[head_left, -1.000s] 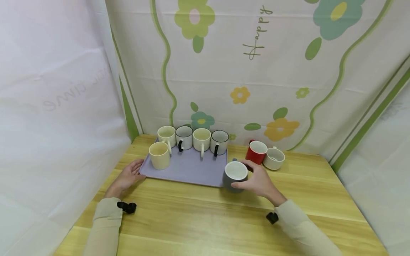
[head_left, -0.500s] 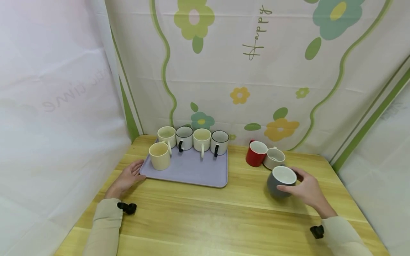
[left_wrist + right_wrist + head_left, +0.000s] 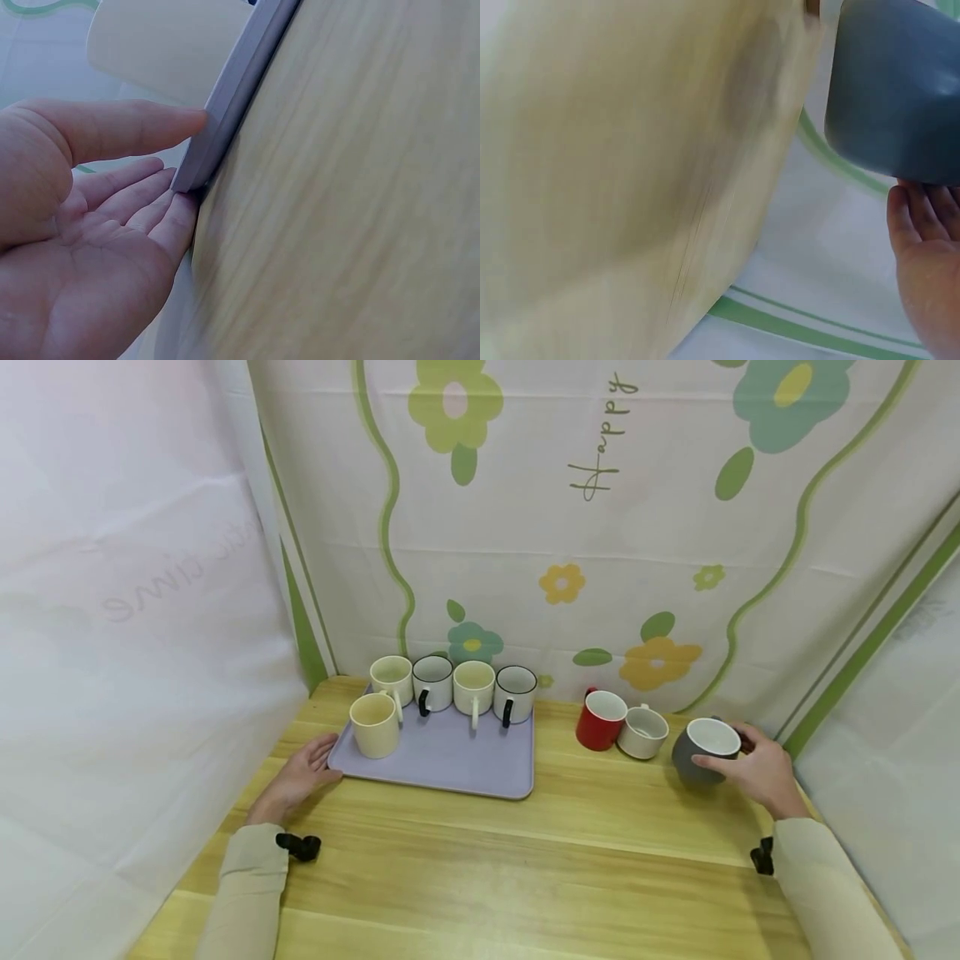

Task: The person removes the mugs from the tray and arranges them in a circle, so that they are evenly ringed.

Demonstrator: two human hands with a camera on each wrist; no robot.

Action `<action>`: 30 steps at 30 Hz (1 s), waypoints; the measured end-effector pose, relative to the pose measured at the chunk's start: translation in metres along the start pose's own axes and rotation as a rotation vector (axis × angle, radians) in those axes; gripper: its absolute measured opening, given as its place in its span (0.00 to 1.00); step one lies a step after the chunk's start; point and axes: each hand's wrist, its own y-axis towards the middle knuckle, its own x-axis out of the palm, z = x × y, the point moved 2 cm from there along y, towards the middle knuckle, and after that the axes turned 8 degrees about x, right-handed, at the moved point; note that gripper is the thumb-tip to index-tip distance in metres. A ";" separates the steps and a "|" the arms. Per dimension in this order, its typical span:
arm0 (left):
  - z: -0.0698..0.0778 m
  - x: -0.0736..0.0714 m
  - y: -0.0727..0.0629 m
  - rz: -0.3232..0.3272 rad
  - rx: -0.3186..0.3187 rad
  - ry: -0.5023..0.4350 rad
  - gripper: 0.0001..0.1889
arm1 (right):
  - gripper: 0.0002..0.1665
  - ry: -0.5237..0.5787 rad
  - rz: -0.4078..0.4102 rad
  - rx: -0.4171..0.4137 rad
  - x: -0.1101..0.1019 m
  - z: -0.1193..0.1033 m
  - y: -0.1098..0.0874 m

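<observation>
My right hand point(image 3: 765, 772) holds a dark grey mug point(image 3: 692, 764) with a white inside, thumb on the near side. In the right wrist view, a gap shows between the mug point(image 3: 900, 90) and the wooden table point(image 3: 615, 165). The fingers point(image 3: 930, 214) lie along its side. At the near left corner of a lilac tray point(image 3: 450, 752), my left hand point(image 3: 300, 775) rests with relaxed fingers. Its thumb touches the tray's rim point(image 3: 225, 112) in the left wrist view, and the fingertips are right at the corner. A pale yellow mug point(image 3: 373, 728) stands on the tray nearest this hand.
Along the tray's back stand two cream mugs, one at the left point(image 3: 392, 672) and one further right point(image 3: 472, 689), and two black-rimmed white mugs point(image 3: 432, 685). Right of the tray are a red mug point(image 3: 596, 731) and a low off-white cup point(image 3: 640, 743). Flowered curtains point(image 3: 487, 527) surround the table.
My right hand has carried the grey mug from beside the tray's near right corner to the right, then back, past the off-white cup. The left hand has stayed at the tray.
</observation>
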 end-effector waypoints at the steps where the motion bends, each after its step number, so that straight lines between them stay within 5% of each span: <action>1: -0.001 -0.001 0.000 0.002 -0.002 0.002 0.46 | 0.56 0.001 -0.002 0.002 0.001 0.001 0.004; 6: -0.001 -0.001 0.000 0.006 -0.004 0.000 0.45 | 0.57 0.020 -0.027 0.031 0.007 0.005 0.023; 14: 0.003 0.002 -0.001 -0.009 0.014 -0.012 0.45 | 0.45 0.070 0.031 0.014 0.018 0.015 0.033; 30: 0.001 0.001 0.000 -0.013 0.026 0.010 0.45 | 0.58 0.052 -0.068 0.066 0.032 0.022 0.032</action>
